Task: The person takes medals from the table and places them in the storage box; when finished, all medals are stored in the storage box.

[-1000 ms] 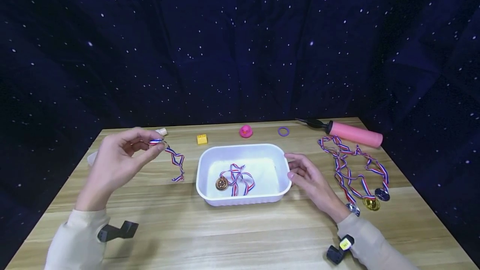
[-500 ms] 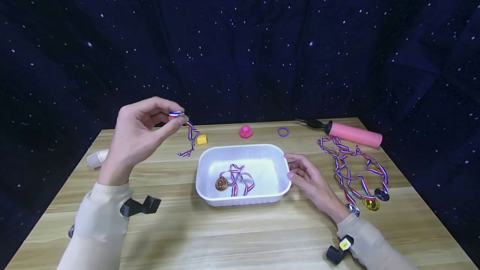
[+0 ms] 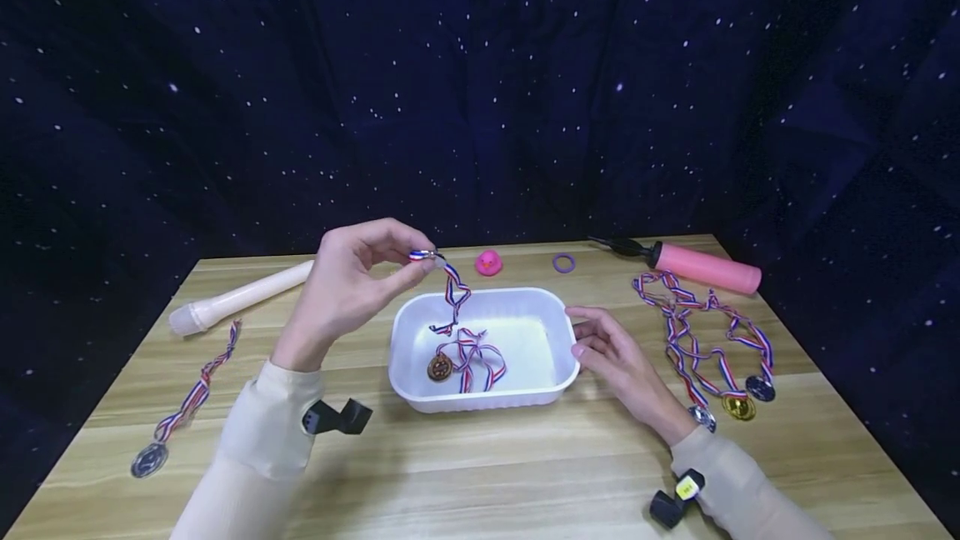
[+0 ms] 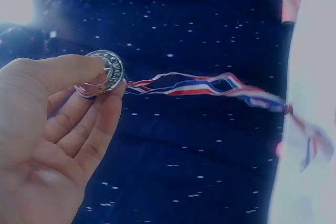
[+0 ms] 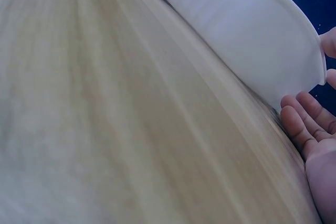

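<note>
My left hand [image 3: 352, 290] pinches a silver medal [image 4: 113, 72] between thumb and fingers. Its red, white and blue ribbon [image 3: 454, 294] hangs down over the left part of a white plastic tub [image 3: 558, 394]. Inside the tub lies a bronze medal [image 3: 440, 367] with its striped ribbon loosely looped. At the tub's right end, my right hand [image 3: 618, 369] rests with its fingertips at the rim and outer wall. In the right wrist view, relaxed fingers [image 5: 296, 124] show low beside the tub's wall.
On the left lie a pale microphone-shaped object [image 3: 240, 298] and a silver medal [image 3: 150, 459]. A pink rubber duck [image 3: 489, 263] and a purple ring [image 3: 564, 262] sit behind the tub. A pink hand pump [image 3: 705, 267] and several ribboned medals [image 3: 738, 407] are on the right.
My left hand has carried the medal rightward, rising and then dipping, until its ribbon hangs over the tub. The microphone-shaped object and left silver medal have come into view. My right hand stays put.
</note>
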A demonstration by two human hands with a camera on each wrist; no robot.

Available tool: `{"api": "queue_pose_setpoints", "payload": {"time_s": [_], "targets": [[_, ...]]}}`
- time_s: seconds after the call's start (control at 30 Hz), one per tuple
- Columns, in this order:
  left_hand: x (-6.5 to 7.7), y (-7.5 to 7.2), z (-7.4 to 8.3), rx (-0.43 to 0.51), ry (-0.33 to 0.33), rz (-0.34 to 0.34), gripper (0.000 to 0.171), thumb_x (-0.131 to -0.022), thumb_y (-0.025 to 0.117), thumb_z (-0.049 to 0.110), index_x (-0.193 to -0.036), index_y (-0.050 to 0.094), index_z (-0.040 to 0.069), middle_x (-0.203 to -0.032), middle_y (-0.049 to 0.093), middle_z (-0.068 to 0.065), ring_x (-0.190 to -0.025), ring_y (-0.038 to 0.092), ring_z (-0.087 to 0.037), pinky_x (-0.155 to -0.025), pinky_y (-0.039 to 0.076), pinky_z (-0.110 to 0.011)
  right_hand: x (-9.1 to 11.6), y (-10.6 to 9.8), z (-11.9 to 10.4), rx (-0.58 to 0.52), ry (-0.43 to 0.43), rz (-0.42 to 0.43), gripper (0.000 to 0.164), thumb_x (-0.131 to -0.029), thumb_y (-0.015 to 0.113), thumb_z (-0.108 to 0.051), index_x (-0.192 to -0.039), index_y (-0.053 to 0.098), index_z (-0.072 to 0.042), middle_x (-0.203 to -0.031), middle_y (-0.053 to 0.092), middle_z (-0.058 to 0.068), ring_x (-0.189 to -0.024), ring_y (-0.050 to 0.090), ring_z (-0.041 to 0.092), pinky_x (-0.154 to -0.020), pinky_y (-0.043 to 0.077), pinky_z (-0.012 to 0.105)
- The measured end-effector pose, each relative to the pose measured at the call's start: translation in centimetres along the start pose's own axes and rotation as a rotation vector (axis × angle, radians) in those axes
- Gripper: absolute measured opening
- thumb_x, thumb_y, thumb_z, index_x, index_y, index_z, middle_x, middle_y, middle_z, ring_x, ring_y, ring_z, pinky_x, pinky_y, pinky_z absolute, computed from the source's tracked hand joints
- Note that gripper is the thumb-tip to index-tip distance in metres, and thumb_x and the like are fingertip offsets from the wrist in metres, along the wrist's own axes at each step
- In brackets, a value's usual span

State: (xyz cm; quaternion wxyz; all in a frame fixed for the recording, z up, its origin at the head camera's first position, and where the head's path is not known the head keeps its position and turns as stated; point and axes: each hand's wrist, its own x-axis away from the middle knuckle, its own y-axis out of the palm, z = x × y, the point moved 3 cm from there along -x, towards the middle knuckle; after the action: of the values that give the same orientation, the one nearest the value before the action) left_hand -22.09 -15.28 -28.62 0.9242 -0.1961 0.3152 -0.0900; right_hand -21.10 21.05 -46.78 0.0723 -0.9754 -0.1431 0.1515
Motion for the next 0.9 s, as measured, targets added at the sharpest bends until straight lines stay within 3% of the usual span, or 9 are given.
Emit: {"api": "queue_pose_setpoints", "payload": {"time_s": [0.23,0.47,0.67,0.9], "targets": [[0.6,2.0,-2.1,-0.005,-0.089,-0.075,0.018,-0.093,0.091,0.006,-0.106,0.084,0.016,-0.1,0.083,0.002,-0.085,0.08,-0.02,-0.073,0.061,-0.026,0.0,0.1,0.0,0.011,0.007,0.003,0.053,-0.109,0.069,-0.01,-0.16,0.053,-0.01,-0.138,0.065,0.023,-0.124,0.065,0.032,-0.1,0.062,0.026],[1.4,3.2,-3.9,0.042,-0.179,-0.135,0.018,-0.094,0.09,0.005,-0.109,0.084,0.012,-0.106,0.083,-0.002,-0.094,0.081,-0.023,-0.082,0.07,-0.032,0.0,0.0,-0.1,0.013,0.003,0.005,0.053,-0.109,0.068,-0.01,-0.16,0.053,-0.009,-0.138,0.065,0.024,-0.123,0.065,0.031,-0.1,0.062,0.026],[2.1,3.7,-4.8,-0.02,-0.236,-0.205,0.019,-0.094,0.091,0.008,-0.111,0.086,0.016,-0.102,0.083,0.002,-0.09,0.081,-0.02,-0.079,0.07,-0.032,0.0,0.1,-0.1,0.007,-0.003,0.0,0.054,-0.108,0.069,-0.008,-0.16,0.053,-0.008,-0.138,0.064,0.025,-0.123,0.066,0.031,-0.1,0.062,0.027],[2.5,4.4,-5.6,-0.061,-0.226,-0.248,0.024,-0.093,0.091,0.008,-0.115,0.085,0.014,-0.097,0.083,0.003,-0.086,0.079,-0.019,-0.077,0.068,-0.033,0.2,0.0,0.1,0.0,0.002,-0.001,0.054,-0.108,0.067,-0.006,-0.16,0.051,-0.005,-0.139,0.063,0.027,-0.122,0.067,0.027,-0.099,0.063,0.027]]}}
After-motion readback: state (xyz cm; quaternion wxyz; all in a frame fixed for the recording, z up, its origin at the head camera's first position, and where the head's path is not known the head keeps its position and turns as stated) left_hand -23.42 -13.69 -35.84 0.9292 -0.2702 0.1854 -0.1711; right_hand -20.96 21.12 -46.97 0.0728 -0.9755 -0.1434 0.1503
